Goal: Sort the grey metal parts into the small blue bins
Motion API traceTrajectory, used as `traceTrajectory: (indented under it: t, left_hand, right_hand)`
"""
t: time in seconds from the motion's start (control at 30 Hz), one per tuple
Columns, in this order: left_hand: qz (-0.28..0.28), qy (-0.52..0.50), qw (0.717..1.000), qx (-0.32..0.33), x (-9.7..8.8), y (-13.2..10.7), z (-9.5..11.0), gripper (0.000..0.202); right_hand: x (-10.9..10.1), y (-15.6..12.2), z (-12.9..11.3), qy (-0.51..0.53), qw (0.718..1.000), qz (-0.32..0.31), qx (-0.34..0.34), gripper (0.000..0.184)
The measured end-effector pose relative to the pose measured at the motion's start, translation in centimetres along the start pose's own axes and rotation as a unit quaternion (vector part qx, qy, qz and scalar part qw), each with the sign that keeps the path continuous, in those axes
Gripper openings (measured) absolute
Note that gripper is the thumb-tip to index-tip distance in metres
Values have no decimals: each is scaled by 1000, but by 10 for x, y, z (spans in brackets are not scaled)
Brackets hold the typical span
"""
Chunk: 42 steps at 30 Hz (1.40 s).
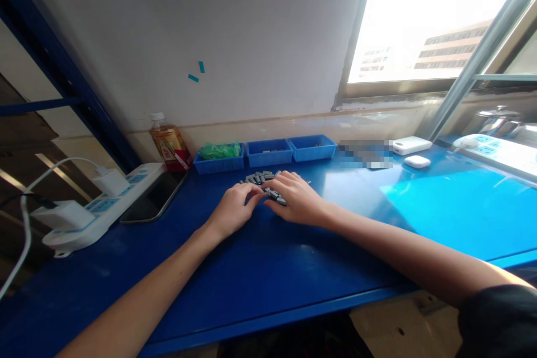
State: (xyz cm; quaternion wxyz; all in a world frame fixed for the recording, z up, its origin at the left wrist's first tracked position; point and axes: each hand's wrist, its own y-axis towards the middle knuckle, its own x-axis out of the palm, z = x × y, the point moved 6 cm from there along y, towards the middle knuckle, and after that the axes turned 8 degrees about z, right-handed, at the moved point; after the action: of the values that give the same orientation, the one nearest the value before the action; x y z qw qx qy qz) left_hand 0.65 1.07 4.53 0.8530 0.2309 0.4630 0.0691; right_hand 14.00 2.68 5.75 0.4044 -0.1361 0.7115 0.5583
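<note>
Pieces (pixel 253 178), grey and oblong, lie heaped on the glossy blue worktop (pixel 268 268) between and just beyond the left hand (pixel 237 202) and right hand (pixel 297 196). The left is pinched narrow, the right arches over some, thumb apart; whether either grips one, I cannot tell.

No text is readable, the bottle label (pixel 168 150) included.

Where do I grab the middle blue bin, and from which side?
Likely pinch the front rim of the middle bin, coming from the near side: its top is open, while the left bin and right bin crowd its ends and the wall stands behind.
</note>
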Motion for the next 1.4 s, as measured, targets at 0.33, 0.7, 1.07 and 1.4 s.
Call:
traceTrajectory:
  t: [0.33, 0.7, 1.07, 1.4]
  left_hand:
    - [44, -8, 999, 6, -6, 2, -12, 33]
    - [-4, 73, 996, 49, 1, 6, -23, 20]
    - [2, -159, 987, -16, 0, -6, 5, 25]
    - [23, 126, 992, -12, -8, 8, -45, 35]
  right_hand:
    - [-7, 22, 19, -47, 997, 53, -23, 26]
    - [-8, 27, 43, -126, 991, -4, 53, 39]
    - [-8, -4, -15, -59, 994, 14, -89, 20]
    - [-11, 40, 85, -148, 975, 72, 149, 28]
